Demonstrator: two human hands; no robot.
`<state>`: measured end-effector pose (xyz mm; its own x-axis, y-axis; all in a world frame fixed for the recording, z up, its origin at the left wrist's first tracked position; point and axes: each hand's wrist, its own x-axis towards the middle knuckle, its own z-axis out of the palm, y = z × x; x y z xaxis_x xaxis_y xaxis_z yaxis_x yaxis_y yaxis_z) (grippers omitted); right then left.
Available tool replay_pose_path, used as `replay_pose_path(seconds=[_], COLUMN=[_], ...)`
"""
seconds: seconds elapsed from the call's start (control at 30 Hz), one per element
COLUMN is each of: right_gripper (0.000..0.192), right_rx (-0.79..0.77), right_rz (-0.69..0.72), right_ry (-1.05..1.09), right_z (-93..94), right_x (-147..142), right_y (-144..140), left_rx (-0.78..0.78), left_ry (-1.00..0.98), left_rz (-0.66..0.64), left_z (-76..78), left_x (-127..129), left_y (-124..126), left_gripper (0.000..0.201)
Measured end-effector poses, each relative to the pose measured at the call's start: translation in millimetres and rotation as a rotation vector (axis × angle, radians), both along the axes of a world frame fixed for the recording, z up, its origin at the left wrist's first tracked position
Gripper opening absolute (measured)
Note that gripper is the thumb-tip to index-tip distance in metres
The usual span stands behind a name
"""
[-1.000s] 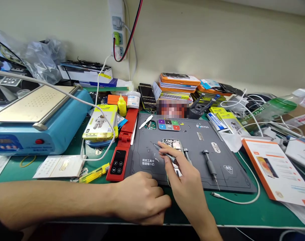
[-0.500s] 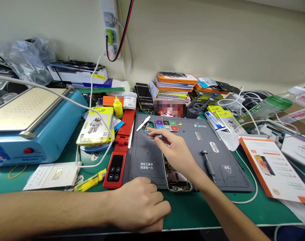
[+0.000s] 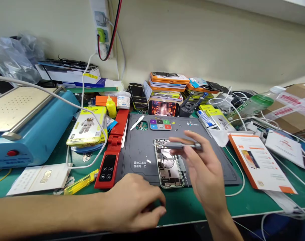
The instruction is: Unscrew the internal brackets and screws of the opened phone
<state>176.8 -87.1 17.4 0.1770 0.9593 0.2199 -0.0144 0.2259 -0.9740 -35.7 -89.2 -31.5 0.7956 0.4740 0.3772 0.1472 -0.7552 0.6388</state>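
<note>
Between the thumb and fingers of my right hand (image 3: pixel 205 167) lies a slim grey screwdriver (image 3: pixel 180 146), held nearly level above an opened phone (image 3: pixel 170 174). The phone lies on the dark work mat (image 3: pixel 139 149) with its inner parts exposed. My left hand (image 3: pixel 137 204) rests at the bench's front edge, left of the phone. Its fingers are loosely curled, the thumb stands apart, and nothing shows in it. Another grey screwdriver (image 3: pixel 182 166) lies right of the phone, partly hidden by my right hand. Small white bits (image 3: pixel 148 161) sit left of the phone.
Behind are a coloured compartment tray (image 3: pixel 160 124), a white pry stick (image 3: pixel 137 123) and a propped phone (image 3: pixel 164 108). A red folding device (image 3: pixel 109 169) borders the mat. A blue heating machine (image 3: pixel 42 134) stands left, an orange-white box (image 3: pixel 260 164) right. White cable (image 3: pixel 104 127) loops leftward.
My right hand has moved right and back toward me with the screwdriver, away from the mat's far left. My left hand has loosened from a fist. The view has shifted right.
</note>
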Motion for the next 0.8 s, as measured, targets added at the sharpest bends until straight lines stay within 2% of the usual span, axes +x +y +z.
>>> replay_pose_path(seconds=[0.13, 0.23, 0.33, 0.5, 0.63, 0.8], right_gripper=[0.032, 0.04, 0.046, 0.043, 0.042, 0.038], right_rx=[-0.005, -0.014, -0.024, -0.043, -0.039, -0.051], right_rz=[-0.25, -0.342, -0.348, -0.289, -0.272, -0.269], right_ry=[0.322, 0.41, 0.414, 0.361, 0.311, 0.273], right_z=[-24.3, -37.7, -42.4, -44.3, -46.3, -47.4], right_x=[-3.2, -10.5, -14.1, -13.6, -13.7, -13.3], right_y=[-36.8, -49.9, -55.9, -60.1, -61.3, -62.6], left_rx=[-0.599, -0.869, -0.92, -0.899, -0.977, -0.973], left_ry=[0.011, -0.023, -0.04, -0.089, -0.116, -0.185], left_rz=[0.116, 0.19, 0.179, 0.215, 0.259, 0.247], left_z=[10.7, 13.4, 14.0, 16.0, 16.4, 15.9], left_x=[-0.8, 1.0, 2.7, 3.5, 3.6, 3.9], left_y=[-0.2, 1.3, 2.6, 3.0, 1.3, 0.7], left_gripper=[0.02, 0.025, 0.033, 0.021, 0.024, 0.02])
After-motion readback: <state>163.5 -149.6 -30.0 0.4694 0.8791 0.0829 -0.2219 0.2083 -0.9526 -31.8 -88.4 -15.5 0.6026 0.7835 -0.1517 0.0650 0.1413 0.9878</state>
